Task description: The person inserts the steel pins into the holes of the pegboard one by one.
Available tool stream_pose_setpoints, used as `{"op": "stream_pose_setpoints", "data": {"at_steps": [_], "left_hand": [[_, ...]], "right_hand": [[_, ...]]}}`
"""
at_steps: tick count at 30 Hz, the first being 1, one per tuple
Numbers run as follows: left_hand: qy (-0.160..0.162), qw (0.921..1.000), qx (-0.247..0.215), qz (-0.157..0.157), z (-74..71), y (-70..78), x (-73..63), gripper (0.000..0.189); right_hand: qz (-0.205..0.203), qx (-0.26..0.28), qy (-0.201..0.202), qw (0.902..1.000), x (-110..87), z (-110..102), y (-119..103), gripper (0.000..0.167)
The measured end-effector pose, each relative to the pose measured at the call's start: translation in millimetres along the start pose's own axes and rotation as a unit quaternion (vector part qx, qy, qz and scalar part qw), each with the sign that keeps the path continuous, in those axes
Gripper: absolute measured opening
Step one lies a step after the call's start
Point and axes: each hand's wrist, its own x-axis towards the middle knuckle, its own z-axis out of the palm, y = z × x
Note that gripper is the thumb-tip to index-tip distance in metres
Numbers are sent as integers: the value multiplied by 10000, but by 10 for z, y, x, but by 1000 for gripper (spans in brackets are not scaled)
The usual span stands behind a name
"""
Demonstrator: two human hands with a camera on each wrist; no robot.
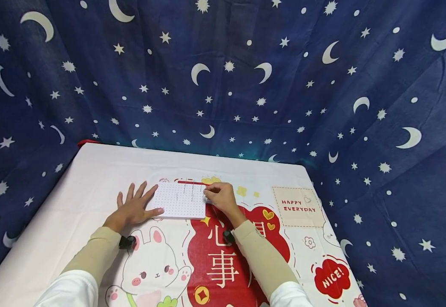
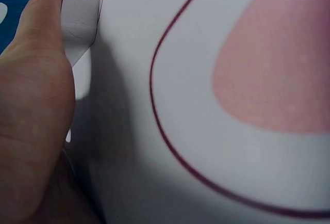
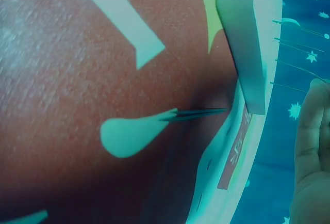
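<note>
A white board with rows of small holes lies on the table. Several thin wire-like needles stand up from it, mostly toward its far right part. My left hand rests at the board's left side with spread fingers, the thumb on its near left corner. At the far right edge, the thumb and bent forefinger of my right hand pinch a thin needle. The right wrist view shows the board edge-on, needles sticking out, and the right hand's fingers at one needle's end.
A red strip runs along the board's far edge. The printed tablecloth bears a rabbit, red patches and lettering. A dark blue curtain with moons and stars hangs behind the table and at both sides.
</note>
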Motion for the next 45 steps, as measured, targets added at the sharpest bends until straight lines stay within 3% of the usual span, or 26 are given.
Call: {"op": "stream_pose_setpoints", "data": {"at_steps": [15,24,31,38,45], "left_hand": [[76,9999,4,69,-72,55,57,102],[9,10000,-27,43,46,46,66,103],[42,10000,-30,35,17,49,60,103],[83,9999,-34,52,8,29,29,103],[33,10000,-14,38,13,-11,-23,103]], "right_hand": [[-285,-714,6,9970,98,56,-36,10],[-315,-1158,-153,9927,32,79,57,9],[-602,-1397,-157,9882,72,121,58,10],[-553,-1557,-205,9860,65,161,31,12],[-182,-1672,-377,9850,5,181,9,10]]}}
